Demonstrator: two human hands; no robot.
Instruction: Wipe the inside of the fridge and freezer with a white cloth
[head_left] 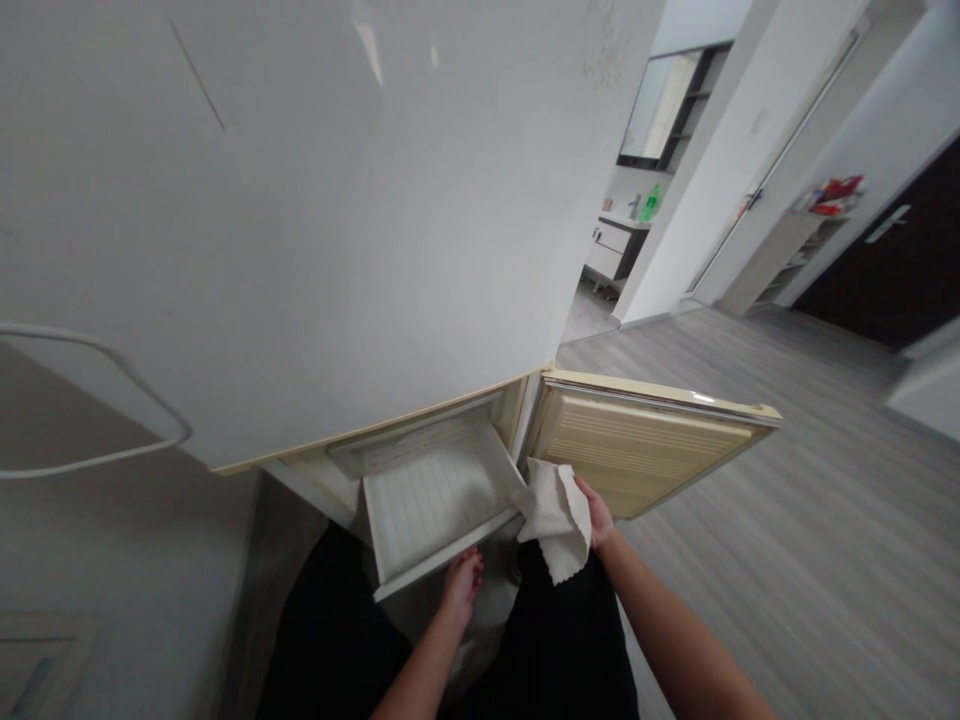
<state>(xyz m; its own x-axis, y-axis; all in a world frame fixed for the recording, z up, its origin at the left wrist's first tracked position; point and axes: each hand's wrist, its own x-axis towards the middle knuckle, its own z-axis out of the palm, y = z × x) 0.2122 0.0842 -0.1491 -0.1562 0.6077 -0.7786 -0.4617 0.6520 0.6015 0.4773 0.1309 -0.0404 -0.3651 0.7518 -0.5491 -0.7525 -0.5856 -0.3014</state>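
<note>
A white freezer drawer [439, 490] with a ribbed bottom is pulled partway out of the open lower compartment, its near edge tilted in view. My left hand [463, 578] is at the front edge of this drawer, fingers curled closed against it; their exact hold is partly hidden. In my right hand [596, 515] I grip a cream cloth [559, 520], which hangs in folds with a scalloped hem. The cloth reaches the drawer's right front corner. Just beyond it the cream freezer door [645, 445] stands swung out to the right.
The tall white side of the fridge [375, 220] rises in front of me. A white cable [127, 375] loops at the left. Grey wood-look floor [825, 500] stretches right, toward a shoe shelf [787, 255] and a dark door [892, 240]. My knees flank the drawer.
</note>
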